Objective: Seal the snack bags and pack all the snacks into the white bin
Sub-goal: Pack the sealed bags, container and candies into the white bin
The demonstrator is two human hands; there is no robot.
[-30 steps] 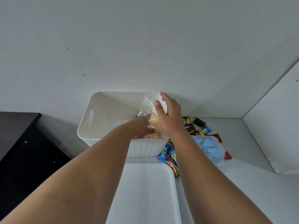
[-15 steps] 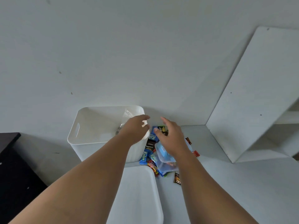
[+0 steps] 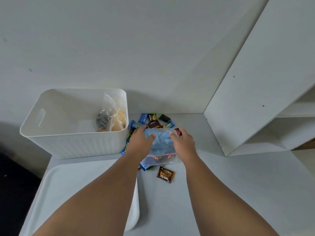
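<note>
A white ribbed bin (image 3: 73, 143) stands at the left on the grey table. Inside it, against the right wall, lean clear bags of snacks (image 3: 110, 118). Right of the bin lies a heap of small wrapped snacks (image 3: 153, 122). On top of the heap rests a clear zip bag with blue pieces (image 3: 161, 143). My left hand (image 3: 140, 142) grips its left side and my right hand (image 3: 183, 142) grips its right side, thumbs on top. One brown wrapped snack (image 3: 165, 174) lies alone in front of the bag.
A white tray (image 3: 71, 189) lies at the near left, partly under my left forearm. A white shelf unit (image 3: 265, 92) stands at the right. A grey wall runs behind the bin. A dark cabinet (image 3: 10, 176) sits beyond the table's left edge.
Both hands left the bin, where the clear bag of yellow snacks now rests, and moved right to take hold of the blue-filled zip bag. My view shifted to the right.
</note>
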